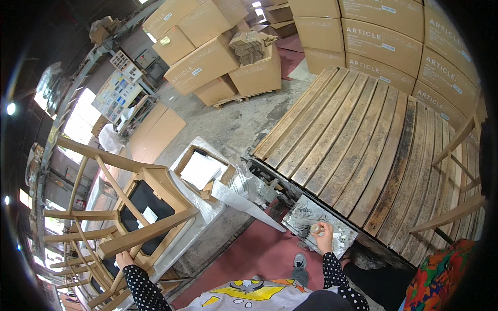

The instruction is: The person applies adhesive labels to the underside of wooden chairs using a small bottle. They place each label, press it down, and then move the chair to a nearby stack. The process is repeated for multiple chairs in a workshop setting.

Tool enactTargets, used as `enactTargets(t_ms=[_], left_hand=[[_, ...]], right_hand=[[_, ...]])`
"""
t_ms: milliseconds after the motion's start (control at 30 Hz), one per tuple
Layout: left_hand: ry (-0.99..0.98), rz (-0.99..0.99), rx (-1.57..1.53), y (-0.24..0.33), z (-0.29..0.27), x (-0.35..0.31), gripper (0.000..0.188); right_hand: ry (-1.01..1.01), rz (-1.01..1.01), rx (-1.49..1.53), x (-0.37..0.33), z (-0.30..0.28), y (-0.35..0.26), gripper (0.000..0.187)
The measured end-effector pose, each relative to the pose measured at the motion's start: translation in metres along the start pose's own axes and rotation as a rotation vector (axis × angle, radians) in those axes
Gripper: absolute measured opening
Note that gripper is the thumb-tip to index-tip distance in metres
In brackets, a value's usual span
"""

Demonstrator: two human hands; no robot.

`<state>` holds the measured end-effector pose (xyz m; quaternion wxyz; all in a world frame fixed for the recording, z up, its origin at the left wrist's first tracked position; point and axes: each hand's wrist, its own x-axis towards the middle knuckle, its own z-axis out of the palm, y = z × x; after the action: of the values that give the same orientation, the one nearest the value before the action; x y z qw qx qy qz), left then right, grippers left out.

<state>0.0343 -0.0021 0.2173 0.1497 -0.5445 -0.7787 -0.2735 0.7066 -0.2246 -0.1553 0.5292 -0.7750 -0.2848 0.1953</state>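
An upturned wooden chair (150,230) with a black seat underside and a small white label lies on a plastic-covered table at the left. My left hand (124,258) grips its frame, the fingers partly hidden by the wood. Further right, my right hand (324,239) is closed around a small object with a pale round end (315,228); its kind is unclear. This hand is over a small metal-coloured tray or plate (343,239) smeared with grey and white. Dark matter lies on the plate beside the held object.
A slatted wooden platform (342,150) fills the right, with wooden chair parts (451,217) at its edge. An open carton (202,173) with white papers sits beyond the chair. Stacked cardboard boxes (384,44) stand behind. A person's colourful sleeve (441,274) shows at lower right.
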Motion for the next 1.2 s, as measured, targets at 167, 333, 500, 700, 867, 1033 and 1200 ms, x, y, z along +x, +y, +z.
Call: enactTargets(t_ms=[167,333,500,700,867,1033,1200], left_hand=[[0.039,-0.06,0.091,0.015,-0.002,-0.005,0.048],[0.147,-0.079,0.091,0.001,0.009,-0.002,0.05],[0.183,-0.07,0.108,-0.01,0.014,0.002,0.053],[0.134,-0.074,0.06,0.004,0.007,-0.004,0.053],[0.103,-0.028,0.183,-0.013,0.016,0.005,0.05],[0.215,-0.033,0.185,-0.048,0.047,0.009,0.042],[-0.117,0.028,0.669,-0.035,0.051,-0.007,0.035]], right_hand=[[0.222,0.205,-0.055,0.005,0.035,0.093,0.047],[0.144,0.249,-0.175,-0.007,0.053,0.143,0.047],[0.066,0.362,-0.205,-0.004,0.049,0.156,0.04],[0.029,0.326,-0.322,0.014,0.048,0.156,0.042],[0.032,0.408,-0.356,0.014,0.048,0.141,0.058],[0.219,0.515,-0.518,-0.046,0.067,0.121,0.069],[-0.193,0.419,-0.779,-0.11,0.102,0.142,0.058]])
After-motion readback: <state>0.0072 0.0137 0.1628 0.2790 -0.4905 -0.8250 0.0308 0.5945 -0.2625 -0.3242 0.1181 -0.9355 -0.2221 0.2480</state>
